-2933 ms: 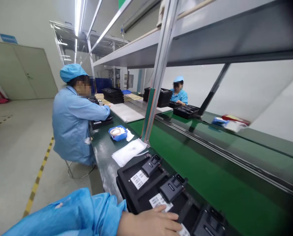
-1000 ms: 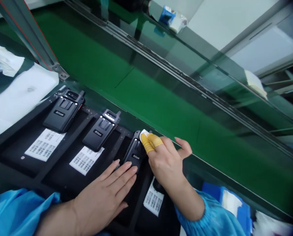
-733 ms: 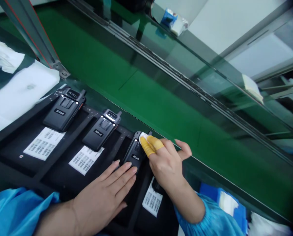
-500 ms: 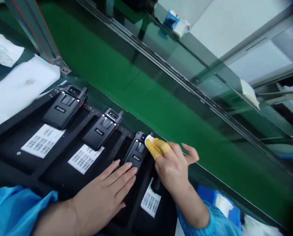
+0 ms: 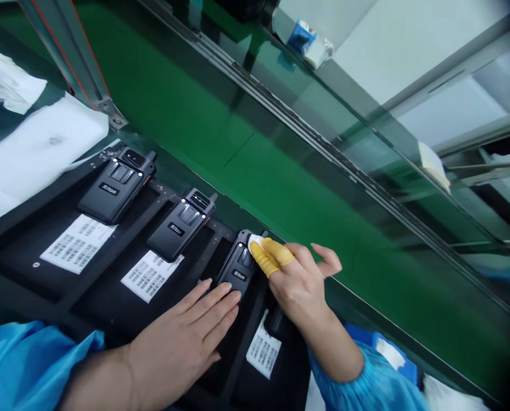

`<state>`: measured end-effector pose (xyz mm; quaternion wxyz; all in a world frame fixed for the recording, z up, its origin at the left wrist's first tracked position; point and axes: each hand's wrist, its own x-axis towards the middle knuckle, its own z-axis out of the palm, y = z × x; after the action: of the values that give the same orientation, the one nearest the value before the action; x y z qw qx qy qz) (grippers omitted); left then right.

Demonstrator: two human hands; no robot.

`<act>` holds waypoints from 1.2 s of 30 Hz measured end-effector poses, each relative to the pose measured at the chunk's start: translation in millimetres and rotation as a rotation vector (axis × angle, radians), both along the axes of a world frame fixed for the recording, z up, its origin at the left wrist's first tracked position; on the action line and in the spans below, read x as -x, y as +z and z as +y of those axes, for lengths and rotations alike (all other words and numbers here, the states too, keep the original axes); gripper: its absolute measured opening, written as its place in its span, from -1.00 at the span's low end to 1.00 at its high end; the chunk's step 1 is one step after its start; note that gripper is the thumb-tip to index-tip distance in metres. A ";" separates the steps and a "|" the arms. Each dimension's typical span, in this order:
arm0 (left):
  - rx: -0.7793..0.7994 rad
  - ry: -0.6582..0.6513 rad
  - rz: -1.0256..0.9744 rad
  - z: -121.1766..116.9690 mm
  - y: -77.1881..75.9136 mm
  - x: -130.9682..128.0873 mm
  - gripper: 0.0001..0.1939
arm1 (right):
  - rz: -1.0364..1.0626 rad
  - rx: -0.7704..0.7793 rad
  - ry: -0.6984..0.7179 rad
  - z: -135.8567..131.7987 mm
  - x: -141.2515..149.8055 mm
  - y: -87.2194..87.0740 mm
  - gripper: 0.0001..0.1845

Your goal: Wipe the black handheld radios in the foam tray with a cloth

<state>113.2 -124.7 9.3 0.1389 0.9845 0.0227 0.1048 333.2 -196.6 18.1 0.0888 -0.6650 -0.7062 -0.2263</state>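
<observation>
A black two-way radio (image 5: 238, 275) marked "Riton" lies back side up in a compartment of the black tray (image 5: 62, 305). My left hand (image 5: 182, 337) rests flat across its lower end, fingers stretched out. My right hand (image 5: 300, 279), with yellow finger cots on two fingers, presses a small white cloth (image 5: 255, 240) against the radio's top end near the camera window. Two more radios lie to the left, a middle one (image 5: 178, 225) and a far-left one (image 5: 113, 185). Another dark device (image 5: 275, 322) is mostly hidden under my right wrist.
White barcode label sheets, such as one at the left (image 5: 77, 242), lie in the tray compartments. A white foam bag (image 5: 45, 148) is at the left by a metal post (image 5: 79, 57). A green conveyor belt (image 5: 238, 154) runs behind the tray. Blue packs (image 5: 398, 365) lie at lower right.
My right hand has shifted slightly left, sliding the white cloth over the radio's top end. My left hand stays on the radio. The whole view has moved a little.
</observation>
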 end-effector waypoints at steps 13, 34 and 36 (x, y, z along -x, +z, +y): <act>-0.027 -0.009 0.011 -1.8 -3.8 0.1 -0.56 | -0.011 -0.067 -0.198 -3.0 -2.7 3.5 -0.71; -0.028 -0.011 0.069 -1.9 1.7 -0.2 -0.56 | 0.002 -0.016 -0.247 8.2 13.8 -4.8 -0.66; -0.019 -0.011 0.062 -1.3 2.7 -0.1 -0.57 | -0.006 -0.014 -0.281 -1.7 8.5 -3.3 -0.68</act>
<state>113.2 -126.0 12.0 0.1291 0.9887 0.0204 0.0739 324.7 -198.3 14.8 0.0590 -0.7560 -0.6048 -0.2434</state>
